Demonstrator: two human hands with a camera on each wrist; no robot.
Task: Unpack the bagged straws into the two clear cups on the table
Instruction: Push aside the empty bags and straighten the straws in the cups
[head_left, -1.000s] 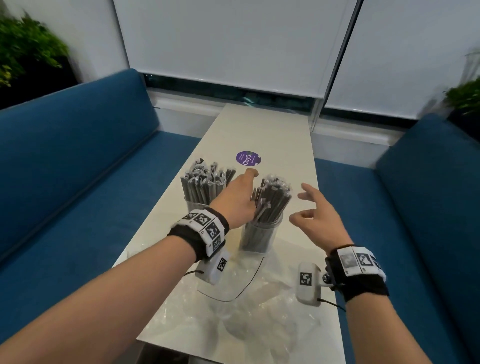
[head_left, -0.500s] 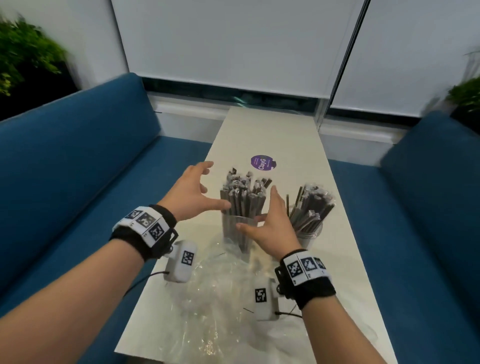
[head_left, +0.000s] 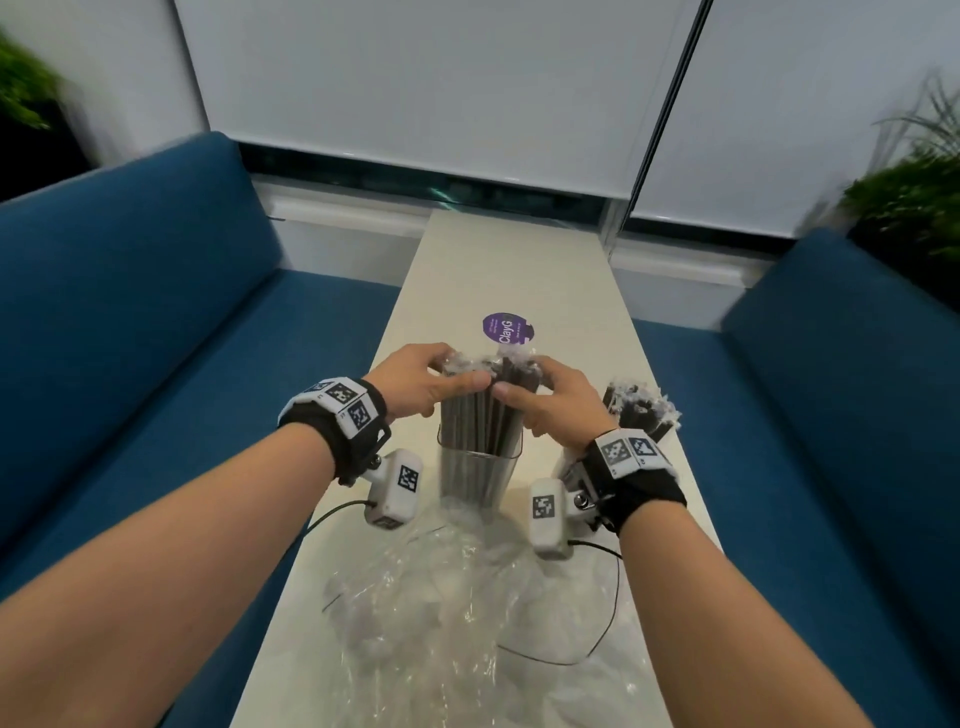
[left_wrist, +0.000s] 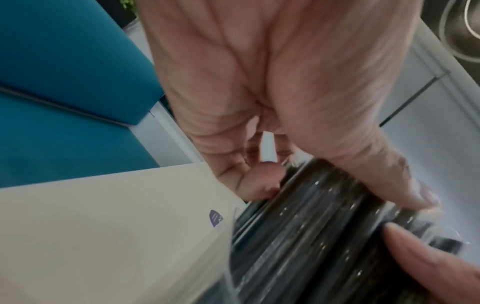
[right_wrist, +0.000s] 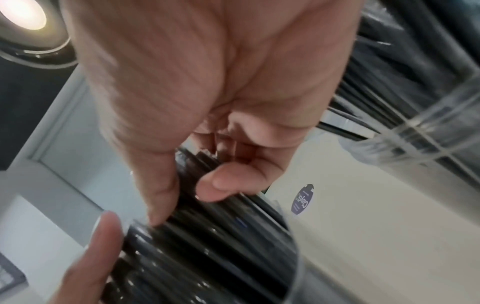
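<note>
While both cups already stand filled, the left hand (head_left: 415, 384) and right hand (head_left: 550, 402) clasp the straws (head_left: 480, 415) in the centre cup (head_left: 475, 475); the second cup (head_left: 566, 470) sits lower right. Judged step: tidying. Next likely calls for releasing gently.

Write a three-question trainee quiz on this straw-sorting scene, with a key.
1. True or false: both hands grip the same bundle of straws.
2. Which lies nearest the person on the table? A) purple sticker B) empty plastic bag C) second cup of straws
3. Fill in: the gripped straws stand in the ___ cup.

Key:
1. True: the left hand and right hand clasp it from either side.
2. B
3. left
</note>
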